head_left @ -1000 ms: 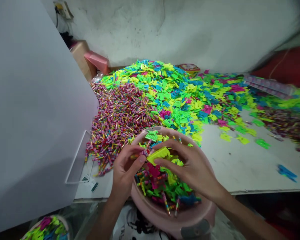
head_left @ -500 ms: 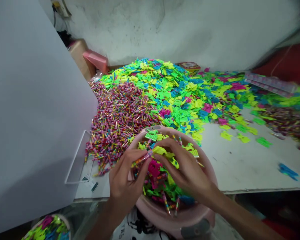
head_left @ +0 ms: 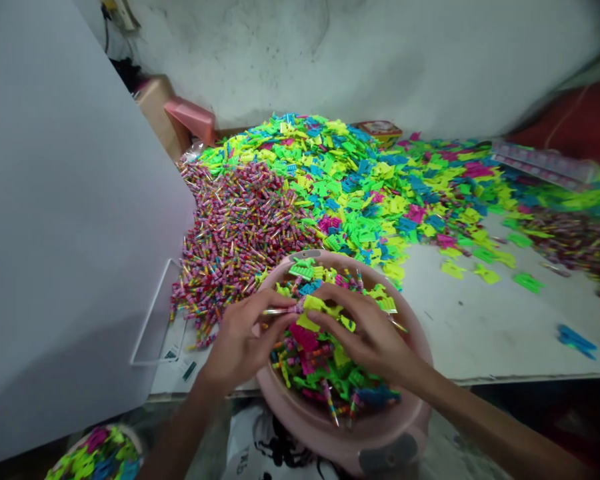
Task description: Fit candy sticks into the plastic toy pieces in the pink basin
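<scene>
Over the bowl (head_left: pixel 320 433), the left hand (head_left: pixel 240 343) is pinching a thin stick (head_left: pixel 280 311) between thumb and fingertips, and the stick is lying almost level, pointing toward the right hand (head_left: pixel 367 333). That hand is closing its curled fingers on a yellow piece (head_left: pixel 316 305), palm down. Stick and yellow piece are meeting just above the bowl's middle; whether one is sitting inside the other is too small to tell. Inside the bowl, a jumble of green, pink, blue and yellow plastic bits and striped sticks is lying loose under both hands. Beyond the bowl to its left, a pile of sticks (head_left: pixel 235 227) is spreading across the table (head_left: pixel 480 327). Straight beyond the bowl, a heap of pieces (head_left: pixel 360 180) is reaching toward the wall. Right of the bowl, a few stray green and blue bits are lying well apart. Left of the bowl, a white board (head_left: pixel 55 200) is standing tilted. Below and left of the bowl, a second bowl (head_left: pixel 97 457) is holding more coloured bits.
</scene>
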Demonstrator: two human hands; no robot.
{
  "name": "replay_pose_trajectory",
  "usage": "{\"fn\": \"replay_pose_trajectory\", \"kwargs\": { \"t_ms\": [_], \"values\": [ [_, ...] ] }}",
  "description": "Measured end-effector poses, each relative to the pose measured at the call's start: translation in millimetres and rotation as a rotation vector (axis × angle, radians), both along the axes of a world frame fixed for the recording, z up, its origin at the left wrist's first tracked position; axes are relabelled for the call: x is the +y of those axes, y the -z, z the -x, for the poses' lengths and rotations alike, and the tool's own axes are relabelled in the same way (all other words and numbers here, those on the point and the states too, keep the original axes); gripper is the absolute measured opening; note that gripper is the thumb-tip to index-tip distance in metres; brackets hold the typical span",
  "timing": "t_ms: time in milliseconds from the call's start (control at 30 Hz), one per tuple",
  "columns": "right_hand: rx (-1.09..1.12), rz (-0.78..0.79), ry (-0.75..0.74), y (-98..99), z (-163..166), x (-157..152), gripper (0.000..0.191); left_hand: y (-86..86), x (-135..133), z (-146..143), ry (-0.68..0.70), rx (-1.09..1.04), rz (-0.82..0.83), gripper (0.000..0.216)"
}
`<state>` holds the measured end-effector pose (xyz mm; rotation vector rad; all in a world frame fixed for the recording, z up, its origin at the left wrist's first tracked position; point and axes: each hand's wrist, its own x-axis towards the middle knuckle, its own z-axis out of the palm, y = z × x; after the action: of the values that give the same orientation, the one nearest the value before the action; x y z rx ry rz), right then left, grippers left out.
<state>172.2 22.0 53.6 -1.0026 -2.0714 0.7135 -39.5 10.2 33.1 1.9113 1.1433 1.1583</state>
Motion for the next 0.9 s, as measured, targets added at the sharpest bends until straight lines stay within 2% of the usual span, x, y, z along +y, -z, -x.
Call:
{"fn": "replay_pose_trajectory", "kwargs": {
  "t_ms": [100, 200, 300, 433, 600, 700, 900],
  "values": [
    [0.060, 0.080, 0.040, 4.1, 0.6, 5.0, 0.004, 5.6, 8.9, 1.1, 0.044, -0.085, 0.119, 0.011],
    [0.094, 0.140, 0.087, -0.7, -2.0, 10.5, 0.010, 9.5, 11.5, -2.9, 0.035, -0.115, 0.145, 0.012],
    [0.029, 0.203, 0.092, -11.9, -8.0, 13.8, 0.016, 7.1, 8.7, -7.3, -0.005, -0.147, 0.112, 0.011],
    [0.014, 0.272, 0.089, -22.9, -13.0, 12.1, 0.023, -0.3, 3.0, -12.0, -0.034, -0.294, 0.179, 0.018],
    [-0.021, 0.182, 0.088, -26.8, -11.1, 5.0, 0.013, -2.0, -0.5, -13.8, -0.033, -0.245, 0.189, 0.022],
    [-0.050, 0.146, 0.123, -28.1, -9.5, 1.3, 0.014, -0.5, -2.5, -12.8, -0.021, -0.211, 0.145, 0.024],
    [-0.067, 0.136, 0.133, -26.6, -11.1, -0.7, 0.016, -1.2, -3.3, -14.5, -0.098, -0.223, 0.078, 0.028]
  ]
}}
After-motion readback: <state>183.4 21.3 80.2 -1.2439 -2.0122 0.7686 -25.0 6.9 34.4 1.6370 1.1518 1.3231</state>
